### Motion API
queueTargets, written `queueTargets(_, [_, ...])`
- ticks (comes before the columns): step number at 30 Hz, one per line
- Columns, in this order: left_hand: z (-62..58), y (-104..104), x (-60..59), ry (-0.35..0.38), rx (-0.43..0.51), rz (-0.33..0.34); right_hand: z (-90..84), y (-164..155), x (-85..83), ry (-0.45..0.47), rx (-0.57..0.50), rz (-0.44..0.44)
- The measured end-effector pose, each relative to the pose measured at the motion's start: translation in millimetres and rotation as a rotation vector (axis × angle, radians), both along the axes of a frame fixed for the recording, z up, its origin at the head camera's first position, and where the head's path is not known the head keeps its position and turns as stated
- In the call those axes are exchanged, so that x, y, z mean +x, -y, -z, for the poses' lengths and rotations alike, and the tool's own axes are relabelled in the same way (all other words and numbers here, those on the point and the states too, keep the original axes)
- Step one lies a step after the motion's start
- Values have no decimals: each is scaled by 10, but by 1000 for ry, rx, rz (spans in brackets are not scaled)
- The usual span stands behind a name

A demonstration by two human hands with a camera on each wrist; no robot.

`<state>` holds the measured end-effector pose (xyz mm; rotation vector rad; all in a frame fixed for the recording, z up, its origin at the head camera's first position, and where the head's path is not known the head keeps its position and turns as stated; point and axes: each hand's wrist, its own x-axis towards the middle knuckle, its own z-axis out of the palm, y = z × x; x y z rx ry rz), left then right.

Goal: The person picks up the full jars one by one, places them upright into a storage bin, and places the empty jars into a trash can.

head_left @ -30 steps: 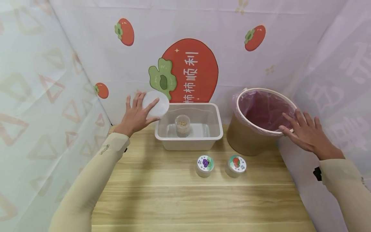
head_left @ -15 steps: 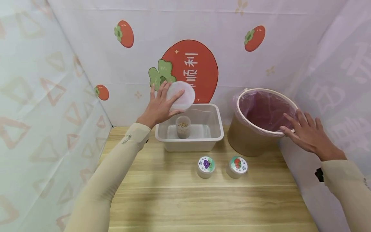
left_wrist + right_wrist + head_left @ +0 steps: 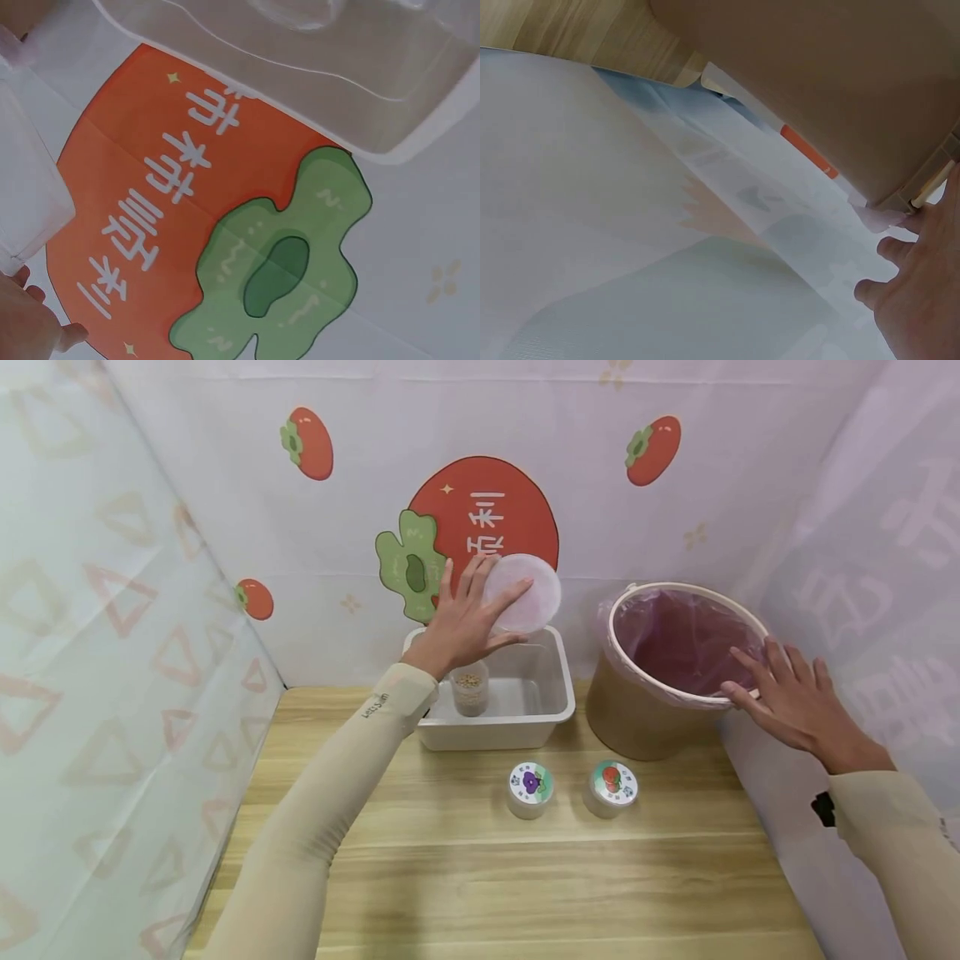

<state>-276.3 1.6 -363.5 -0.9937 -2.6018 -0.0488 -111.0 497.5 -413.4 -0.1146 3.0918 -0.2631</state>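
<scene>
A pale rectangular tray [image 3: 495,737] stands against the printed backdrop [image 3: 585,510], with a clear cup [image 3: 471,695] of grain-like bits upright inside, partly covered by the left hand [image 3: 463,617]. To the tray's right stands a tan bin [image 3: 637,722] lined with thin plastic; nearer the person, a tub with a purple picture [image 3: 529,790] and a tub with a red picture [image 3: 611,789] sit apart on the wooden table [image 3: 480,877]. The left hand, fingers spread, grips a translucent round container [image 3: 542,600], which appears above the tray's back rim, left of the bin. Its circular face is turned toward the head camera, so its axis runs roughly along that line of sight; how deep it is cannot be told. The right hand [image 3: 801,708] rests on the bin's rim, fingers relaxed and extended, grasping nothing.
</scene>
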Motion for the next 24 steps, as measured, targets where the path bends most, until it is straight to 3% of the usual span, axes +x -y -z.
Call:
queueTargets(6, [-17,-270,47,19,42,33,-8,44,-3,-10,-7,-5])
queueTargets(17, [-58,-659,196,20,27,67,-2,96,73,-7,-17,-11])
queueTargets(24, [-65,-883,246,-36,40,108,-31,80,101,-13,-18,-10])
